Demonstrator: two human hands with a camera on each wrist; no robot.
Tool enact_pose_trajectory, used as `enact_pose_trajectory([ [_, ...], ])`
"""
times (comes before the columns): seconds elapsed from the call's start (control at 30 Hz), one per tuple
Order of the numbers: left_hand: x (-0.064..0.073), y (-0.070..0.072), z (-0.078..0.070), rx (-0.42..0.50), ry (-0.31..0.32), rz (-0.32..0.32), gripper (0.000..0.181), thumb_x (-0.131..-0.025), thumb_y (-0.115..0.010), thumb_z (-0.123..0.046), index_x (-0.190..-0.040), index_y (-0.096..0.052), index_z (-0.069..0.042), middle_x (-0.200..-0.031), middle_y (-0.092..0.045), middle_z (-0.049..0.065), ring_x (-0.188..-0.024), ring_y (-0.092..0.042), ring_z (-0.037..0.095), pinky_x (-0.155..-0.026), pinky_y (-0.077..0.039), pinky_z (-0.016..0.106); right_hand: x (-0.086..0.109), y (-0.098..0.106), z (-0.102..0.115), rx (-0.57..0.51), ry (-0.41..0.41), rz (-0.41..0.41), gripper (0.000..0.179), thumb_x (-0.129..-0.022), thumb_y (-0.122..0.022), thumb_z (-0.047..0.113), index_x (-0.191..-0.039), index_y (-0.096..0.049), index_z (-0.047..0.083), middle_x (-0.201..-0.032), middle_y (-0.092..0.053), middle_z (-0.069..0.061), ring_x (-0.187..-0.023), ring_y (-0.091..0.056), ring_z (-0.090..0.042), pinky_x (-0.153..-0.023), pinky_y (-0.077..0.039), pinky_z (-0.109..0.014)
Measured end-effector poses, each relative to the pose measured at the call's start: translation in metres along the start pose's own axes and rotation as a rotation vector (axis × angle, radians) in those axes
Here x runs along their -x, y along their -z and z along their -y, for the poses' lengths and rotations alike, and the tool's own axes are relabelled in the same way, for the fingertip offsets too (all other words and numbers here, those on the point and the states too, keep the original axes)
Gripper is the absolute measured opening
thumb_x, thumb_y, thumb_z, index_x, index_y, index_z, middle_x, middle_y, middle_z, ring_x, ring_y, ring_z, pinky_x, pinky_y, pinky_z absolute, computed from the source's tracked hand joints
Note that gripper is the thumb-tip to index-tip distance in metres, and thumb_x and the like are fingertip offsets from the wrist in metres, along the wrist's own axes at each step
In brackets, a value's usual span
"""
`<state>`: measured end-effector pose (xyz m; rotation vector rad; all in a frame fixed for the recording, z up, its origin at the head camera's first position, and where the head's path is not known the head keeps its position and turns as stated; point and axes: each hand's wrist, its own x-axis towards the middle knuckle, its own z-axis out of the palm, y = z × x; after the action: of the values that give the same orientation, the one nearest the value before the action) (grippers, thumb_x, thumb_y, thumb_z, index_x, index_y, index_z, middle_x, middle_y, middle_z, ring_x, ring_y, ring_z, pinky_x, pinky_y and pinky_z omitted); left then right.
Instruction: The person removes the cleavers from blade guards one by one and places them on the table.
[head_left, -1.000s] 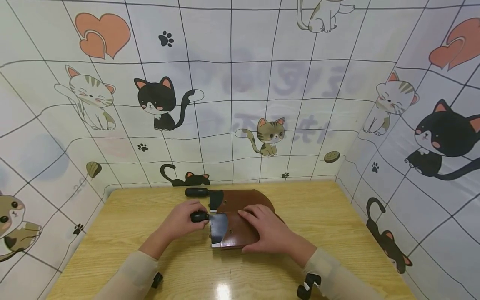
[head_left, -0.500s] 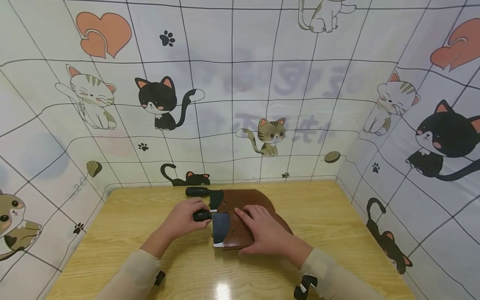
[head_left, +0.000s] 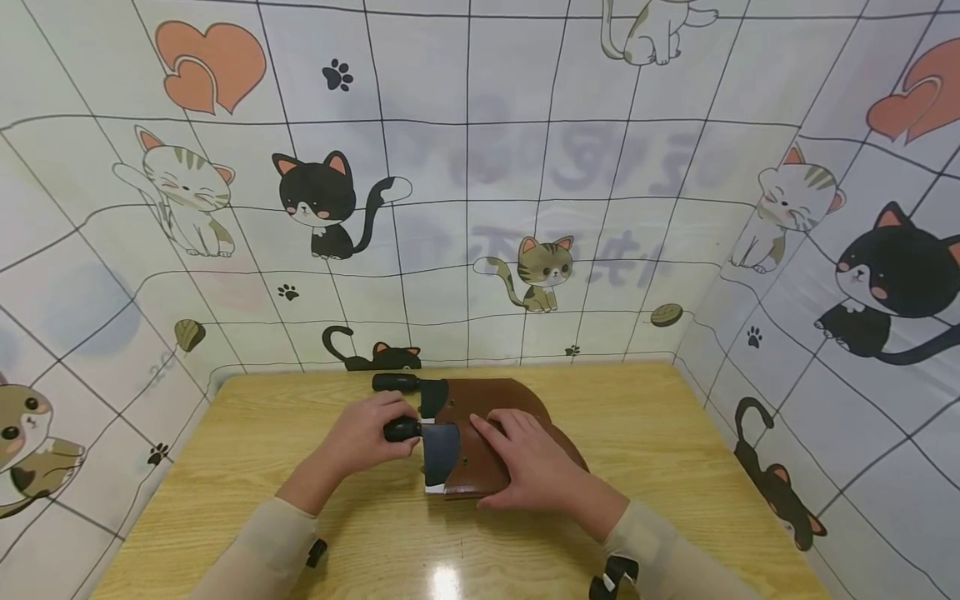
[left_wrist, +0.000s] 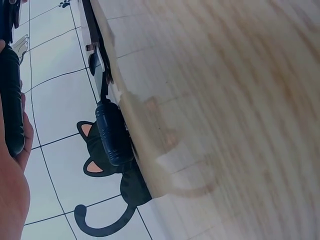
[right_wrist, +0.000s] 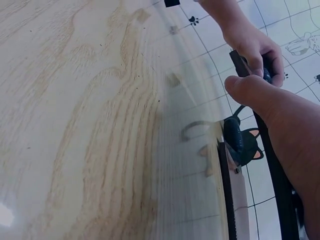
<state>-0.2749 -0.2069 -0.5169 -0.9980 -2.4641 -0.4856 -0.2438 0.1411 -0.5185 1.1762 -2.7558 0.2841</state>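
Note:
My left hand (head_left: 363, 433) grips the black handle (head_left: 402, 429) of a cleaver. Its broad dark blade (head_left: 441, 454) shows beside the handle; the remainder is hidden inside a brown leather sheath (head_left: 480, 471). Across that sheath my right hand (head_left: 536, 467) holds on, fingers over its upper face and thumb by the near edge. In the right wrist view the sheath (right_wrist: 275, 175) is seen edge-on, raised above the table. Just behind it lies a second cleaver, its black handle (head_left: 395, 382) pointing left and its blade mostly covered by another brown sheath (head_left: 491, 398).
A wooden table (head_left: 652, 500) carries both cleavers. The second one lies along its back edge. A white grid-patterned cloth with cartoon cats (head_left: 543, 271) rises behind and on both sides. Black straps (head_left: 618, 575) circle my wrists.
Early on, the near cleaver, its sheath and both hands shifted slightly right, and the glare on the blade dimmed. The same grips continue, and the far cleaver stays in place.

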Motion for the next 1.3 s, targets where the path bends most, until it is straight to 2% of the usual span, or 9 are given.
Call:
enact_pose_trajectory([
  [0.4,0.0,0.005,0.001,0.007,0.022,-0.008,0.03,-0.084,-0.091,-0.039,-0.107,-0.077,-0.026,-0.102,-0.066,-0.011,-0.082,-0.061,0.01,-0.068,-0.055,0.032,-0.001,0.005,0.0,-0.013,-0.005,-0.017,0.127,-0.078,-0.082,0.085,-0.177,-0.028,0.026,-0.158,-0.044,-0.005,-0.148,-0.042,-0.025,-0.127,-0.034,-0.052],
  [0.67,0.011,0.012,0.013,0.009,0.054,-0.043,0.029,-0.081,-0.091,-0.031,-0.106,-0.077,-0.026,-0.1,-0.064,-0.013,-0.084,-0.059,0.008,-0.068,-0.053,0.032,0.009,0.009,-0.013,0.005,0.003,-0.065,0.127,-0.077,-0.09,0.076,-0.176,-0.033,0.019,-0.156,-0.046,-0.007,-0.145,-0.043,-0.029,-0.12,-0.04,-0.055],
  [0.87,0.012,0.016,0.011,0.013,0.056,-0.006,0.03,-0.087,-0.091,-0.034,-0.111,-0.079,-0.023,-0.104,-0.067,-0.01,-0.089,-0.062,0.011,-0.073,-0.058,0.036,0.01,0.013,-0.014,0.004,0.036,-0.068,0.129,-0.078,-0.088,0.079,-0.175,-0.033,0.015,-0.157,-0.047,-0.01,-0.144,-0.045,-0.031,-0.119,-0.042,-0.057],
  [1.07,0.015,0.015,0.005,0.02,0.132,0.051,0.037,-0.091,-0.094,-0.032,-0.123,-0.079,-0.019,-0.113,-0.069,-0.007,-0.095,-0.064,0.013,-0.077,-0.059,0.039,0.011,0.013,-0.015,0.003,0.022,-0.07,0.129,-0.076,-0.088,0.08,-0.174,-0.036,0.014,-0.159,-0.046,-0.01,-0.146,-0.044,-0.031,-0.12,-0.041,-0.058],
  [1.3,0.013,0.015,-0.002,0.059,0.199,0.065,0.039,-0.095,-0.092,-0.031,-0.129,-0.077,-0.019,-0.118,-0.072,-0.005,-0.102,-0.069,0.017,-0.084,-0.061,0.045,0.013,0.012,-0.018,0.007,0.014,-0.065,0.126,-0.078,-0.089,0.078,-0.174,-0.037,0.015,-0.16,-0.045,-0.009,-0.147,-0.044,-0.029,-0.121,-0.039,-0.057],
])
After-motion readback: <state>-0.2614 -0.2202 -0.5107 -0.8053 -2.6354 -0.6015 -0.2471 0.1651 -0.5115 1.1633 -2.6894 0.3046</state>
